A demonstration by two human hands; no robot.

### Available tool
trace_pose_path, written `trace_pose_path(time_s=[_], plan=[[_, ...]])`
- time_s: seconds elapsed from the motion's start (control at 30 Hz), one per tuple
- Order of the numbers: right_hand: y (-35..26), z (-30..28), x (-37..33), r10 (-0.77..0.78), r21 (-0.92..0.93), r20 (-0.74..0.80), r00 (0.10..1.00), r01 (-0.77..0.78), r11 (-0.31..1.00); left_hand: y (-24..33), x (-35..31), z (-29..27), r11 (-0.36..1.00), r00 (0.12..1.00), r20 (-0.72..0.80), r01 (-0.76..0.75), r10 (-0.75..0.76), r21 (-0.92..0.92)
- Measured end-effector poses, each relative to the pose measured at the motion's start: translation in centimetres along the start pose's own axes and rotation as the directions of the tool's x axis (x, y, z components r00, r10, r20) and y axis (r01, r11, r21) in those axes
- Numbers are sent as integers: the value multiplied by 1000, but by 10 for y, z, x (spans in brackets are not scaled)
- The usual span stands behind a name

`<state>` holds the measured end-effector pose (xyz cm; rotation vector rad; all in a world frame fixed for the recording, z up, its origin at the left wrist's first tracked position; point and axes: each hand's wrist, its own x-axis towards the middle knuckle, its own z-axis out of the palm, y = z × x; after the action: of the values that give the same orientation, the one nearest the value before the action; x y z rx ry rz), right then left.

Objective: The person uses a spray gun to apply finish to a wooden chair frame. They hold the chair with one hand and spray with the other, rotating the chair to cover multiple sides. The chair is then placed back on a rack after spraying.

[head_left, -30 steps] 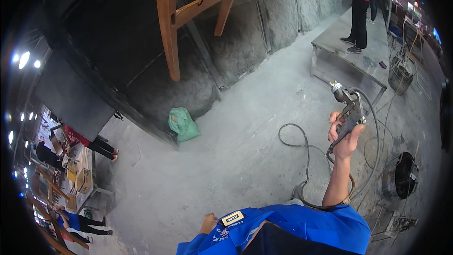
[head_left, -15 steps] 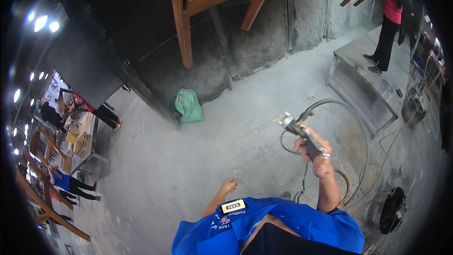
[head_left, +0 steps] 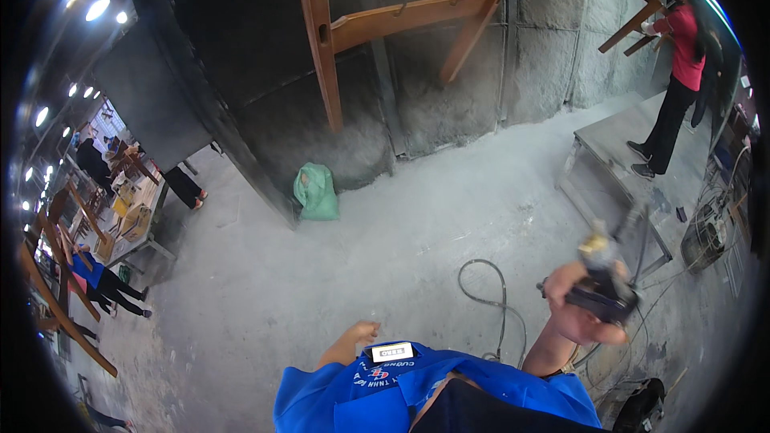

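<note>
My right hand (head_left: 584,313) is wrapped round a spray gun (head_left: 597,252) with a brass-coloured front and a dark body. Motion blurs the gun, which is held out at the right over the floor. A dark hose trails from it, partly out of sight. My left hand (head_left: 367,332) hangs close to my body, its fingers curled in and nothing visible in them. At the top, well ahead of both hands, a reddish-brown wooden frame (head_left: 409,20) with two legs and a crossbar hangs by dark hooks.
A green sack (head_left: 317,195) rests by the dark wall panels. At the right, a person in pink (head_left: 686,44) stands on a low metal platform (head_left: 618,132) holding a wooden piece. Hose loops (head_left: 503,305) lie on the floor. People and a worktable (head_left: 132,240) are at the left.
My right hand has swung the spray gun to the right and turned it. The view has shifted, so the hanging frame shows lower and further right. My left hand stays by my body.
</note>
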<state>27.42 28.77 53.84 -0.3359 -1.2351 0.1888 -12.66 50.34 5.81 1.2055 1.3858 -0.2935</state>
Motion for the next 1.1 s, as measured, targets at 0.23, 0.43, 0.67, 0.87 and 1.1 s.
trace_pose_path(time_s=[0.23,0.43,0.67,0.87,1.1], plan=[[70,12,10,152,-61,-217,964,-169,984,128,15,-111,962,953,-191,-256,235,-97],[140,11,-31,595,-337,-136,793,-601,725,295,-8,-245,761,587,-572,-641,572,103],[152,29,-49,568,-379,-384,728,-685,622,492,-89,-344,390,-95,-666,-746,740,540],[144,25,-42,417,-331,-456,786,-585,741,569,-105,-330,330,-298,-710,-727,638,602],[107,-4,-63,381,-317,-519,765,-586,746,583,-101,-292,464,-294,-768,-656,570,595]])
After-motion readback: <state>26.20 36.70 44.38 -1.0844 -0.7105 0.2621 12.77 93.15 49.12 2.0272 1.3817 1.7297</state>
